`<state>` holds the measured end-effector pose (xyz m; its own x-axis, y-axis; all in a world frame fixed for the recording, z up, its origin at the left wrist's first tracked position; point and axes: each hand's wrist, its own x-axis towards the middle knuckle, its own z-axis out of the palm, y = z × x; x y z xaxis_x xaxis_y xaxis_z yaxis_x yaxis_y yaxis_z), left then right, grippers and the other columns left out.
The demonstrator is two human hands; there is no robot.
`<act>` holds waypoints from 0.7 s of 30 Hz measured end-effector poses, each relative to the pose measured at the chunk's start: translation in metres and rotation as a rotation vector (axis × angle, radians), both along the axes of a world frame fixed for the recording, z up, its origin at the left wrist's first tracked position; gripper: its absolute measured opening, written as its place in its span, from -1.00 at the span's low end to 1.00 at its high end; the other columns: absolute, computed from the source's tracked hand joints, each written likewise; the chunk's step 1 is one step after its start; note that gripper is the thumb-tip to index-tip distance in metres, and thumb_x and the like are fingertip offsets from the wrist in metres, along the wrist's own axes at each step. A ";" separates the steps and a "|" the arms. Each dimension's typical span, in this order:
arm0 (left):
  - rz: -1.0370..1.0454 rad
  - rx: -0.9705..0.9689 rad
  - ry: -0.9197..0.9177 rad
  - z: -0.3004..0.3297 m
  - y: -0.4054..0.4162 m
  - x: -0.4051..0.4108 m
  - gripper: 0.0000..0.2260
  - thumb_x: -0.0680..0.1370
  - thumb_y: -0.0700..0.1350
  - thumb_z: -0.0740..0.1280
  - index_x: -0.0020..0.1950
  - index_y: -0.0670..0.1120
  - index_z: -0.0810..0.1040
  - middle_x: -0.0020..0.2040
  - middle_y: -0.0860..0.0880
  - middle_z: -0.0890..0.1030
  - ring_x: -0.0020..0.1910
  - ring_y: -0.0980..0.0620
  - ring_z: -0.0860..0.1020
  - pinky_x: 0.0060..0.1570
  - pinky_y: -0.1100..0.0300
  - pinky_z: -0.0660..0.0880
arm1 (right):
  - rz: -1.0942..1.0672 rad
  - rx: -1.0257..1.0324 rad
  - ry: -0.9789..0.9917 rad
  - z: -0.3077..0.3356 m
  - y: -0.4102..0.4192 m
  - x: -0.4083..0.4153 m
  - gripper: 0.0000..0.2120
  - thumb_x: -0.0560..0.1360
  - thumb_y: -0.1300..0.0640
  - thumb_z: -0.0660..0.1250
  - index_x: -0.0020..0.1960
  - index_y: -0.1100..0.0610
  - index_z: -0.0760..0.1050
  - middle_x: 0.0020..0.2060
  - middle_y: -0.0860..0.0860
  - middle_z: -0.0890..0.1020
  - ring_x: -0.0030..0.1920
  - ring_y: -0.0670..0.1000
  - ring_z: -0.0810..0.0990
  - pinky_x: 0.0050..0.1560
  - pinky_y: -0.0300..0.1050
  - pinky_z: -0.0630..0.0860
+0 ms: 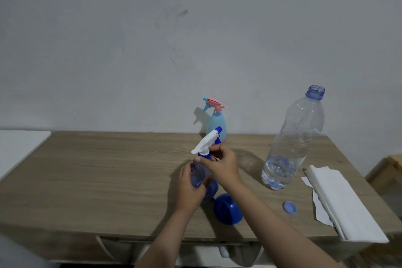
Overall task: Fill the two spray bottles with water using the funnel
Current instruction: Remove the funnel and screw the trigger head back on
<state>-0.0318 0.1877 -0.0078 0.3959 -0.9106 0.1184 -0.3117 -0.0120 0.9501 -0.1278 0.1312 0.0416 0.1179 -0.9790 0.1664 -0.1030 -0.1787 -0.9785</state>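
Observation:
A blue see-through spray bottle [199, 175] stands mid-table, tilted a little. My left hand [189, 185] wraps its body. My right hand [221, 164] grips its blue collar, just under the white trigger head [205, 142]. Behind it, by the wall, a light-blue spray bottle [216, 125] with a pink trigger head stands upright. The blue funnel [227, 209] lies on the table near the front edge, wide mouth down, partly under my right forearm. An uncapped clear water bottle [293, 139] stands to the right with a little water at its bottom.
The water bottle's blue cap [290, 208] lies loose on the wooden table [97, 180]. Folded white paper towels [343, 202] rest at the table's right front corner. A white surface [19, 148] adjoins the table on the left. The wall rises right behind the table.

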 end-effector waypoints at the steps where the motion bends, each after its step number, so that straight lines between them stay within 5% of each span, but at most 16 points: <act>1: -0.001 0.007 0.008 -0.001 0.000 0.000 -0.53 0.43 -0.21 0.50 0.29 -0.06 0.45 0.21 0.02 0.56 0.21 0.05 0.53 -0.11 0.57 0.44 | -0.027 0.014 0.002 0.000 0.000 0.002 -0.69 0.25 0.25 0.59 -0.15 0.08 0.50 -0.19 -0.06 0.64 -0.10 -0.04 0.63 -0.03 -0.13 0.59; 9: 0.011 -0.024 -0.005 0.004 0.003 -0.003 -0.54 0.41 -0.25 0.50 0.27 -0.11 0.46 0.13 0.01 0.55 0.10 0.11 0.50 -0.14 0.61 0.39 | 0.047 -0.058 0.051 -0.004 0.002 -0.002 -0.68 0.35 0.23 0.51 -0.05 -0.12 0.51 -0.08 -0.18 0.61 -0.02 -0.20 0.59 0.07 -0.22 0.56; 13: 0.028 -0.011 -0.028 0.001 0.001 -0.001 -0.57 0.41 -0.14 0.52 0.20 0.06 0.45 0.11 0.11 0.56 0.10 0.15 0.54 -0.17 0.55 0.43 | 0.011 0.018 -0.033 -0.004 0.003 -0.003 -0.64 0.26 0.17 0.58 -0.03 0.04 0.51 -0.08 -0.10 0.64 -0.02 -0.10 0.63 0.01 -0.19 0.58; 17: 0.033 0.015 -0.088 0.001 0.001 0.001 -0.54 0.41 -0.03 0.50 0.25 0.08 0.44 0.11 0.18 0.53 0.08 0.20 0.52 -0.20 0.46 0.41 | 0.131 -0.007 -0.034 -0.001 0.003 -0.010 -0.67 0.41 0.29 0.44 -0.02 -0.11 0.50 -0.06 -0.19 0.61 -0.01 -0.20 0.60 0.00 -0.29 0.52; 21: 0.018 0.000 -0.075 0.004 0.003 0.000 -0.56 0.43 -0.03 0.49 0.25 0.06 0.44 0.09 0.19 0.51 0.05 0.25 0.50 -0.24 0.50 0.46 | 0.152 0.058 -0.065 0.000 -0.003 -0.014 -0.68 0.31 0.29 0.53 0.00 0.12 0.54 -0.09 -0.05 0.65 -0.06 -0.13 0.64 -0.06 -0.27 0.57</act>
<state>-0.0319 0.1906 -0.0042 0.4022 -0.9034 0.1487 -0.3820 -0.0180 0.9240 -0.1415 0.1286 0.0411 0.2565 -0.9587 0.1226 -0.0153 -0.1309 -0.9913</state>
